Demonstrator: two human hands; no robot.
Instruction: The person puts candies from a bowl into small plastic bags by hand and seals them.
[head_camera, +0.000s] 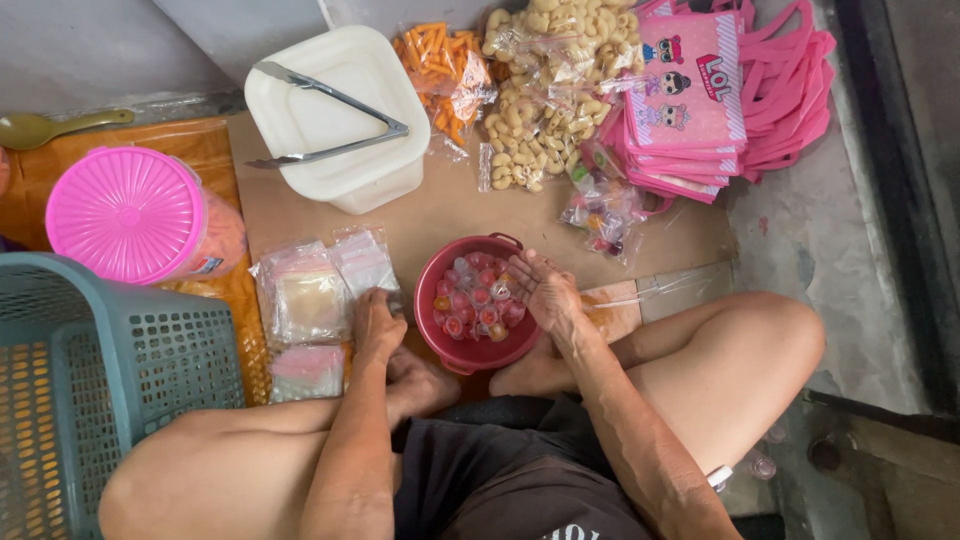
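Observation:
I sit cross-legged on the floor with a red bowl (436, 328) of small coloured jelly cups (478, 300) between my feet. My right hand (545, 290) hovers over the bowl's right rim, palm up and fingers apart, with nothing clearly in it. My left hand (376, 322) rests just left of the bowl, fingers curled down onto a stack of small clear plastic bags (310, 300); I cannot tell whether it grips one.
A white lidded tub (340, 140) with metal tongs (330, 120) stands behind the bowl. Bags of pale and orange snacks (530, 90) and a pile of pink gift bags (700, 90) lie beyond. A pink-lidded jar (135, 215) and a teal basket (110, 370) are at left.

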